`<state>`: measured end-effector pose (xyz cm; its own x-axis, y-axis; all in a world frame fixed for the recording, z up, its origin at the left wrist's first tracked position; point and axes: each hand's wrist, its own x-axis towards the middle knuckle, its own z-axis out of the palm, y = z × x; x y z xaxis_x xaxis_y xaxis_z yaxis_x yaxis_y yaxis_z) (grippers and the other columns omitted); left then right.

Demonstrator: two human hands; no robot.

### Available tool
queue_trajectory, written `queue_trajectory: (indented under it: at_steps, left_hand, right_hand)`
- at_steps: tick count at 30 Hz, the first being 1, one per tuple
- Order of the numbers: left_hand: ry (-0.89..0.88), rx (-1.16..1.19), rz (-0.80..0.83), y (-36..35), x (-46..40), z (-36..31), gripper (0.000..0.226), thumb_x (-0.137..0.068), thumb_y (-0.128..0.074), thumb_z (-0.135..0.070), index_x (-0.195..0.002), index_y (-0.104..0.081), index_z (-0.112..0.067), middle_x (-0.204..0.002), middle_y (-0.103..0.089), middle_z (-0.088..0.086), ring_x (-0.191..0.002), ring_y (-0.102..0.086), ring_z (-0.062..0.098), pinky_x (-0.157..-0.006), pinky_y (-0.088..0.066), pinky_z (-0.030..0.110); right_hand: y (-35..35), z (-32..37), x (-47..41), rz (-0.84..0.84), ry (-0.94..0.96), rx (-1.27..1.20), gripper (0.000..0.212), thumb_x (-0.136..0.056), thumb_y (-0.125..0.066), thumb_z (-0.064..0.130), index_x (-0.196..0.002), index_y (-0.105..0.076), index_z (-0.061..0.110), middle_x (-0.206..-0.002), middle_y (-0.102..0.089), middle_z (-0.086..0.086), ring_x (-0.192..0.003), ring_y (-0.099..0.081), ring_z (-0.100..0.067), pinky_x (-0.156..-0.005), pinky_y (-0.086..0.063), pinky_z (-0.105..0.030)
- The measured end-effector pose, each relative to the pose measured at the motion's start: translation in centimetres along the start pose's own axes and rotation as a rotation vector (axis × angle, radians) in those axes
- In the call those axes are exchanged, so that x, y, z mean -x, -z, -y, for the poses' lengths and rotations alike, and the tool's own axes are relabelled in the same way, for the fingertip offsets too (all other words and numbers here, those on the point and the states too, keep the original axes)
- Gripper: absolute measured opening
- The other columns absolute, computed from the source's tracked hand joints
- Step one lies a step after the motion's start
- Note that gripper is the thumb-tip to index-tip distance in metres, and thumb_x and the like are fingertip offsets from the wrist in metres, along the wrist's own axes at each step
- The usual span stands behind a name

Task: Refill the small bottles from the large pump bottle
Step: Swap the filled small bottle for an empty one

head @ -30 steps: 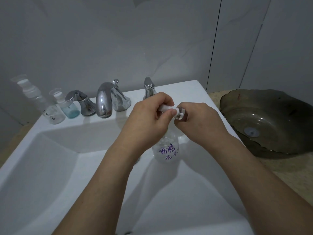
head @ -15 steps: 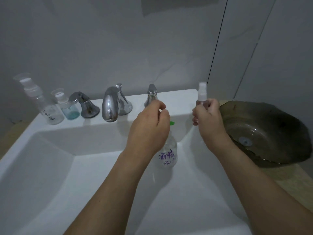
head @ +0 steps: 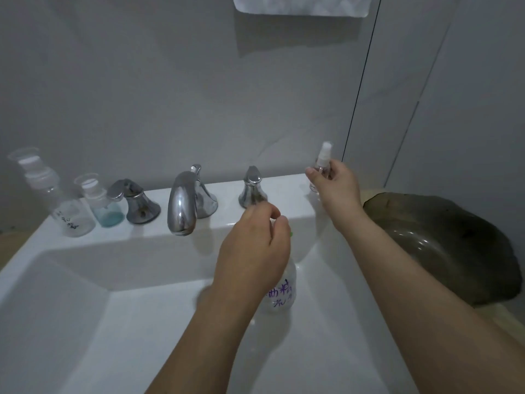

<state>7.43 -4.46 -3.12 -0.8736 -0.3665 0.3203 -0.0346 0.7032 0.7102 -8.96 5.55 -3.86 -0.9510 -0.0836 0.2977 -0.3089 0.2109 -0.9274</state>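
Note:
My right hand [head: 336,183] grips a small clear spray bottle [head: 323,160] with a white nozzle, held upright over the sink ledge's far right corner. My left hand [head: 252,253] is curled over the top of a large clear bottle [head: 281,294] with purple handwriting, which stands in the white sink [head: 71,322]. The hand hides that bottle's top; a bit of green shows by my fingers. At the far left of the ledge stand a tall clear bottle [head: 71,220] and a smaller bottle with blue liquid [head: 109,214], both under clear caps.
A chrome faucet spout [head: 181,206] and two chrome handles [head: 136,206] [head: 252,189] line the back ledge. A dark glass bowl [head: 454,245] sits on the counter to the right. A white towel [head: 301,5] hangs on the wall above.
My right hand has carried the small spray bottle away from the large bottle, up and right to the ledge corner. My left hand has stayed on the large bottle's top.

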Motion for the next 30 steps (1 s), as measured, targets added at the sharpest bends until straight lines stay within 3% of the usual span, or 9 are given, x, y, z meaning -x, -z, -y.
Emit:
queue_trajectory:
  at_steps: [4,6,12,17,19,21,25,30]
  left_hand:
    - [0.016,0.036,-0.004,-0.2,-0.4,0.2,0.016,-0.094,-0.041,-0.031,-0.091,-0.055,-0.025,-0.095,-0.057,-0.006,-0.088,-0.052,0.011,-0.078,-0.046,0.038]
    - [0.020,0.043,-0.008,-0.2,-0.5,0.4,0.015,-0.094,-0.041,-0.032,-0.091,-0.055,-0.026,-0.091,-0.057,-0.008,-0.084,-0.052,0.006,-0.073,-0.044,0.033]
    - [0.027,0.075,-0.013,-0.4,-0.7,0.7,0.014,-0.094,-0.044,-0.030,-0.087,-0.055,-0.025,-0.087,-0.056,-0.009,-0.082,-0.051,0.004,-0.070,-0.043,0.032]
    - [0.035,0.087,-0.020,-0.4,-0.5,0.7,0.014,-0.094,-0.044,-0.030,-0.087,-0.055,-0.026,-0.089,-0.056,-0.009,-0.084,-0.053,0.003,-0.075,-0.047,0.034]
    - [0.039,0.089,-0.017,-0.5,-0.4,0.7,0.014,-0.094,-0.043,-0.030,-0.087,-0.055,-0.026,-0.090,-0.056,-0.009,-0.083,-0.054,0.003,-0.075,-0.048,0.035]
    - [0.044,0.093,-0.014,-0.5,-0.4,0.6,0.014,-0.094,-0.043,-0.031,-0.088,-0.056,-0.027,-0.091,-0.055,-0.010,-0.083,-0.054,0.003,-0.076,-0.048,0.035]
    - [0.040,0.091,-0.017,-0.4,-0.6,0.6,0.015,-0.094,-0.043,-0.031,-0.091,-0.056,-0.026,-0.092,-0.056,-0.010,-0.084,-0.054,0.003,-0.076,-0.048,0.034]
    - [0.039,0.084,-0.022,-0.5,-0.7,0.9,0.014,-0.094,-0.043,-0.032,-0.092,-0.056,-0.027,-0.089,-0.056,-0.011,-0.082,-0.052,0.002,-0.070,-0.046,0.030]
  right_hand:
    - [-1.6,-1.6,-0.8,-0.045,0.041,0.227,0.015,-0.090,-0.062,0.030,-0.099,-0.059,0.018,-0.094,-0.062,0.000,-0.093,-0.057,-0.024,-0.064,-0.037,-0.025]
    - [-2.0,-1.9,-0.9,-0.056,0.046,0.312,0.024,-0.089,-0.060,0.033,-0.106,-0.059,0.016,-0.100,-0.062,-0.003,-0.101,-0.054,-0.028,-0.071,-0.034,-0.028]
    - [-1.9,-2.3,-1.1,-0.041,0.038,0.336,0.018,-0.087,-0.063,0.027,-0.099,-0.056,0.016,-0.093,-0.057,0.002,-0.084,-0.051,-0.020,-0.067,-0.030,-0.027]
    - [-2.0,-2.3,-1.1,-0.037,0.023,0.339,0.025,-0.085,-0.064,0.030,-0.105,-0.059,0.016,-0.091,-0.056,0.004,-0.086,-0.052,-0.021,-0.068,-0.031,-0.027]
    - [-2.1,-2.3,-1.0,-0.005,0.017,0.361,0.026,-0.085,-0.064,0.036,-0.104,-0.060,0.018,-0.095,-0.061,0.002,-0.092,-0.056,-0.025,-0.074,-0.039,-0.032]
    - [-2.4,-2.2,-0.8,0.041,0.033,0.390,0.025,-0.084,-0.063,0.041,-0.100,-0.058,0.022,-0.097,-0.064,0.001,-0.095,-0.057,-0.023,-0.095,-0.042,-0.042]
    - [-2.7,-1.9,-0.6,0.066,0.075,0.476,0.018,-0.085,-0.060,0.047,-0.092,-0.052,0.032,-0.078,-0.049,0.020,-0.086,-0.052,-0.014,-0.109,-0.028,-0.049]
    - [-3.1,-1.5,-0.3,0.170,0.084,0.487,0.018,-0.087,-0.055,0.051,-0.094,-0.053,0.034,-0.099,-0.064,0.014,-0.109,-0.057,-0.014,-0.115,-0.012,-0.046]
